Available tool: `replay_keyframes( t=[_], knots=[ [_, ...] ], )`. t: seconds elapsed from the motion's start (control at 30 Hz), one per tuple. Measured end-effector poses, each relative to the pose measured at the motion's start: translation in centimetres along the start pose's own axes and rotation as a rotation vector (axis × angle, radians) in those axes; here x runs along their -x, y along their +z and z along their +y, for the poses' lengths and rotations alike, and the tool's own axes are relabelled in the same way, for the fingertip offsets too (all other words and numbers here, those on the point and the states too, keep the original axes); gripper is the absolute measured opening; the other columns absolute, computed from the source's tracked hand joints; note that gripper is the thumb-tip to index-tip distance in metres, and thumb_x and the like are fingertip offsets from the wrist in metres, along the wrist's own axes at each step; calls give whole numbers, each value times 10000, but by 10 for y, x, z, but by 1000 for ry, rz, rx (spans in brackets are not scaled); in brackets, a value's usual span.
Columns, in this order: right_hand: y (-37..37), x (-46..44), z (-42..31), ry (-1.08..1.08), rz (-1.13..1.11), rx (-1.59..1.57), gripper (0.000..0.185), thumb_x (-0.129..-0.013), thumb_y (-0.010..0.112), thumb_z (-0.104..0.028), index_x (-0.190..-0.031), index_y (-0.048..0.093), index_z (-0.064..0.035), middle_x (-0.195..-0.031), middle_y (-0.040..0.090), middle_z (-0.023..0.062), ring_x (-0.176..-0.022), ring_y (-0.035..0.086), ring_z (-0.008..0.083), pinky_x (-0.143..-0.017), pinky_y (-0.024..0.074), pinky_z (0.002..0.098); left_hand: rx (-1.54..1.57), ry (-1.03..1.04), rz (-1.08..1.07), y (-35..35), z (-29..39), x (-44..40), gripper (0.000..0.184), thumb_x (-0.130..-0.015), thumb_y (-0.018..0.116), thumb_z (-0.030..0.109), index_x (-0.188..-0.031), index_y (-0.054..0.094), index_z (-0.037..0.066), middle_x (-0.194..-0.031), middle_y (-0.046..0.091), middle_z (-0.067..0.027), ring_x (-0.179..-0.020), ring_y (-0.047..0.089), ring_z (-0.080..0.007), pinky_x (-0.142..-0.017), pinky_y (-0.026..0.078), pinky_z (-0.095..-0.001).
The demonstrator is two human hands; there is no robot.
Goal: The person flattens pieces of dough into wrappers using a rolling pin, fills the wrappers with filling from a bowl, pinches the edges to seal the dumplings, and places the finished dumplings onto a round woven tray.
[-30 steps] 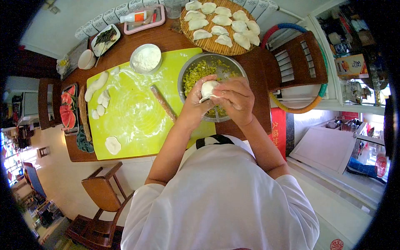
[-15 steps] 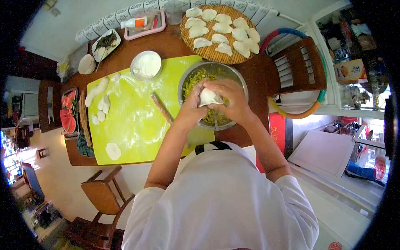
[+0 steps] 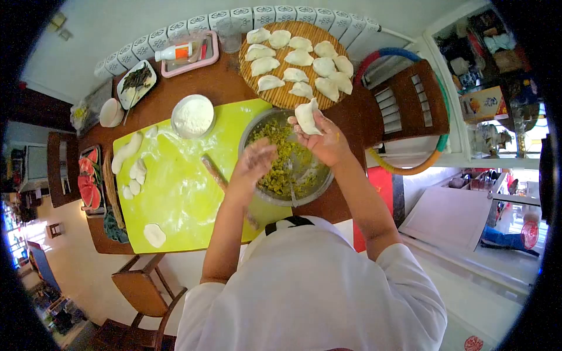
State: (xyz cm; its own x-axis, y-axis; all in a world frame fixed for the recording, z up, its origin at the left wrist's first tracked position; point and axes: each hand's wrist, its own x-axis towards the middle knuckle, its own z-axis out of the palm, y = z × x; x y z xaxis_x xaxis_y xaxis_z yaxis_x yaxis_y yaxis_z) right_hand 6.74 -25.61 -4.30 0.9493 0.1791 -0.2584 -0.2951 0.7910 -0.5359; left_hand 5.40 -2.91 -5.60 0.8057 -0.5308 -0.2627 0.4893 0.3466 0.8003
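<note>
My right hand (image 3: 329, 143) holds a folded white dumpling (image 3: 307, 116) over the upper right rim of a metal bowl (image 3: 338, 181). Green and yellow chopped filling (image 3: 285, 153) lies in the bowl, with a spoon handle (image 3: 293, 193) sticking up from it. My left hand (image 3: 255, 165), a little blurred, is over the bowl's left edge with nothing in it and its fingers loosely apart. Just above the bowl, several finished dumplings (image 3: 299, 57) rest on a round woven tray (image 3: 280, 93). Left of my left hand, a rolling pin (image 3: 213, 171) lies partly under my forearm.
A floured green mat (image 3: 181, 210) carries a flat dough wrapper (image 3: 154, 235), a dough roll (image 3: 127, 153), small dough pieces (image 3: 138, 169) and a flour bowl (image 3: 193, 116). Watermelon slices (image 3: 89, 181) sit at the left. A pink-rimmed tray (image 3: 190, 70) and plate (image 3: 137, 85) stand behind. A chair (image 3: 418, 102) is at right.
My hands have come apart. The right has carried the dumpling up toward the woven tray, while the left has let go and moved left and down. The camera view has shifted slightly.
</note>
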Motion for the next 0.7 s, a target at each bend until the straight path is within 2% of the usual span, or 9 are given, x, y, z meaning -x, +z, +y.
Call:
replay_keyframes(
  t=[0.13, 0.17, 0.23, 0.27, 0.37, 0.43, 0.47, 0.57, 0.7],
  knots=[
    [9, -32, -45, -173, 99, 262, 354, -914, 527, -232, -1184, 470, -11, -1095, 584, 153, -912, 589, 239, -794, 510, 360, -27, 1, -40, -8, -24, 9, 543, -793, 627, 154, -1283, 422, 41, -1148, 558, -86, -1072, 526, -225, -937, 399, -338],
    [-27, -62, -67, -421, 98, 669, 385, -885, 567, -222, -1198, 469, -21, -1106, 579, 125, -926, 588, 219, -770, 513, 353, -31, 13, -37, -9, -27, 12, 543, -793, 627, 154, -1283, 422, 41, -1148, 558, -86, -1072, 526, -225, -937, 399, -338],
    [-6, -86, -111, -427, 242, 985, 530, -809, 668, -254, -1244, 456, -36, -1105, 574, 85, -950, 579, 177, -747, 500, 313, -17, -53, 4, -9, -31, 18, 492, -808, 613, 136, -1259, 444, 36, -1136, 566, -74, -1045, 537, -212, -928, 406, -337],
    [23, -98, -124, -410, 471, 944, 563, -778, 703, -300, -1230, 487, -44, -1086, 578, 60, -941, 578, 173, -771, 480, 285, -21, -92, 77, -5, -30, 21, 432, -829, 591, 115, -1235, 467, 38, -1114, 575, -74, -1019, 547, -202, -916, 415, -337],
    [-14, -175, -173, -597, 389, 1253, 513, -755, 717, -314, -1171, 551, -65, -1062, 605, 76, -919, 596, 205, -791, 475, 305, -32, -99, 92, -6, -34, 23, 334, -872, 528, 25, -1202, 475, 40, -1120, 561, -90, -1030, 535, -196, -927, 415, -329],
    [-26, -210, -190, -663, 404, 1870, 480, -712, 725, -325, -1102, 597, -77, -1018, 638, 146, -952, 608, 270, -827, 473, 360, -25, -124, 117, -6, -38, 24, 332, -881, 508, 15, -1210, 468, 34, -1111, 561, -89, -1029, 532, -193, -935, 413, -328],
    [-28, -220, -192, -519, 430, 1888, 460, -697, 729, -313, -1094, 604, -117, -1056, 630, 146, -988, 597, 310, -846, 468, 385, -19, -136, 131, -5, -38, 24, 335, -880, 508, 17, -1212, 466, 31, -1106, 561, -90, -1027, 532, -195, -937, 412, -328],
    [-33, -237, -193, -387, 334, 2025, 431, -706, 722, -314, -1078, 610, -127, -1060, 632, 130, -982, 599, 300, -849, 467, 388, -15, -175, 177, 0, -33, 20, 341, -878, 507, 15, -1216, 463, 25, -1098, 562, -94, -1023, 532, -201, -937, 413, -327],
    [-50, -254, -185, -394, 369, 2041, 395, -728, 704, -292, -1079, 610, -136, -1061, 633, 131, -989, 595, 308, -859, 461, 402, 42, -106, 219, -6, -42, 18, 322, -877, 509, 14, -1198, 474, 24, -1097, 562, -96, -1018, 534, -194, -932, 416, -323]
  ],
)
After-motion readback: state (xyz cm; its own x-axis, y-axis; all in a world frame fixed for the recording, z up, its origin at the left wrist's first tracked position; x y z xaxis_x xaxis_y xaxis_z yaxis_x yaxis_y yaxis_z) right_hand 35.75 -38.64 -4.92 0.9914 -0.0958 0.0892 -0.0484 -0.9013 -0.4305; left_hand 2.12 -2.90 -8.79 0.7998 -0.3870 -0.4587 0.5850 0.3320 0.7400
